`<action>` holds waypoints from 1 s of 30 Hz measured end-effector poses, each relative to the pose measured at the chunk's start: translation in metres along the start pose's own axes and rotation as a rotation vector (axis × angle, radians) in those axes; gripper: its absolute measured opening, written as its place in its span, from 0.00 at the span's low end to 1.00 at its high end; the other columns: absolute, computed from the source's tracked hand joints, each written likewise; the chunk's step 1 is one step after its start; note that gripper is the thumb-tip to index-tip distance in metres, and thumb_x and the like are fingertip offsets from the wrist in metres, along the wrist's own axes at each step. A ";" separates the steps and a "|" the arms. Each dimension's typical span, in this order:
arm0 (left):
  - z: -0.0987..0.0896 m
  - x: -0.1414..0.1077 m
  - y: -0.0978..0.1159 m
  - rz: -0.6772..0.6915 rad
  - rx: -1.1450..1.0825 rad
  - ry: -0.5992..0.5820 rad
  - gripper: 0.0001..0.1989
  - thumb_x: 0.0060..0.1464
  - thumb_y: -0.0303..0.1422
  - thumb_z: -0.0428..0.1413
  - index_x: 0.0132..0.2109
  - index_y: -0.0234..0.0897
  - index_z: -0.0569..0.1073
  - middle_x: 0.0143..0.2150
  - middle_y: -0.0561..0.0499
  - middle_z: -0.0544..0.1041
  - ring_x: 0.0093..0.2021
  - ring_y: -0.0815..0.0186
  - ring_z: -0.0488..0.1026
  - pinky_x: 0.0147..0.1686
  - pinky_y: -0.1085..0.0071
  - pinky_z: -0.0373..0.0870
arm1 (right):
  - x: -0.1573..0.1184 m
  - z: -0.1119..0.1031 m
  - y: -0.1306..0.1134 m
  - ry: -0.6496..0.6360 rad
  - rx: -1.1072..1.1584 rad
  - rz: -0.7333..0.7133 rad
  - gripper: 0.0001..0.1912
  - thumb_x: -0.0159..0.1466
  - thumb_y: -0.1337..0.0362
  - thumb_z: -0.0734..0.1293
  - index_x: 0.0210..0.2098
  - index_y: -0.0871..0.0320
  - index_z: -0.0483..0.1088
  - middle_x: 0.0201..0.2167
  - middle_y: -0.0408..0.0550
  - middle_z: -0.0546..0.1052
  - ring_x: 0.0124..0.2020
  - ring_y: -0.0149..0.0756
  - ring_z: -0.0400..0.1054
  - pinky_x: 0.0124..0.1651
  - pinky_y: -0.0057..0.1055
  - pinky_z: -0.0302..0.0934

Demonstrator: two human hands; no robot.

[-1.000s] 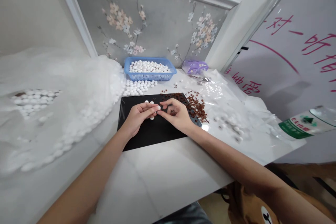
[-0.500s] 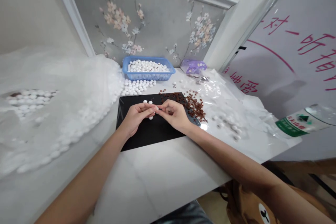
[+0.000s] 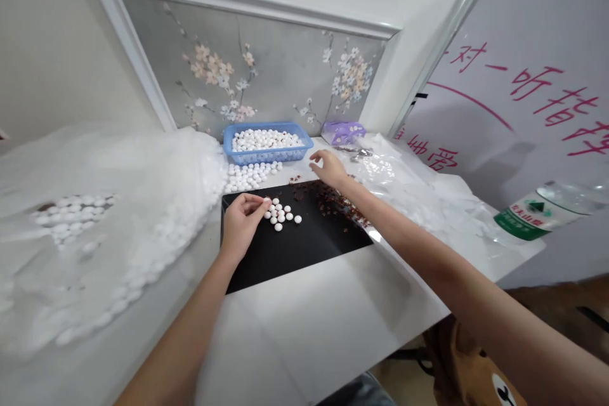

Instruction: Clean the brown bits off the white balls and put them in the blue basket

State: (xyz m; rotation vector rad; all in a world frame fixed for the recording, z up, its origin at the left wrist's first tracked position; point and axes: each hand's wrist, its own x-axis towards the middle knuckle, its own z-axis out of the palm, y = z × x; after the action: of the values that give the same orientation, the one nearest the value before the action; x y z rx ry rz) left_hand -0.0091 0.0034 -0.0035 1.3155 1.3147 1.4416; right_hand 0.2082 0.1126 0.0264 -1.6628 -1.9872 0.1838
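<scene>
My left hand is over the left part of a black board, its thumb and fingers pinched on a small white ball. Beside those fingertips, several more white balls lie in a loose cluster on the board. My right hand hovers beyond the board's far edge, near the right end of a blue basket. Its fingers are curled but apart, and I see nothing between them. Small brown star-shaped pieces are heaped beneath the right wrist, partly hidden by the forearm.
White balls fill the basket, and more sit in front of it. A large translucent bag of white balls covers the table's left. Clear plastic bags, a purple packet and a water bottle stand or lie to the right.
My right hand has left my left hand and moved away toward the basket's right end. The left hand has shifted slightly left, uncovering the ball cluster. The camera view has tilted up.
</scene>
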 end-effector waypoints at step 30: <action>0.011 -0.020 0.014 0.624 0.918 -0.126 0.16 0.54 0.38 0.51 0.48 0.41 0.72 0.33 0.48 0.75 0.32 0.63 0.72 0.31 0.72 0.63 | -0.105 0.014 -0.065 -0.122 0.875 -0.002 0.13 0.55 0.56 0.66 0.27 0.59 0.64 0.22 0.41 0.71 0.20 0.25 0.64 0.23 0.23 0.57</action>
State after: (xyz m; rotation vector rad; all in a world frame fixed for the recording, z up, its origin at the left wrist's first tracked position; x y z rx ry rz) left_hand 0.0066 -0.0159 0.0056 2.5453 1.6328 1.0858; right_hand 0.1549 0.0016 0.0102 -1.0800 -1.6086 1.0086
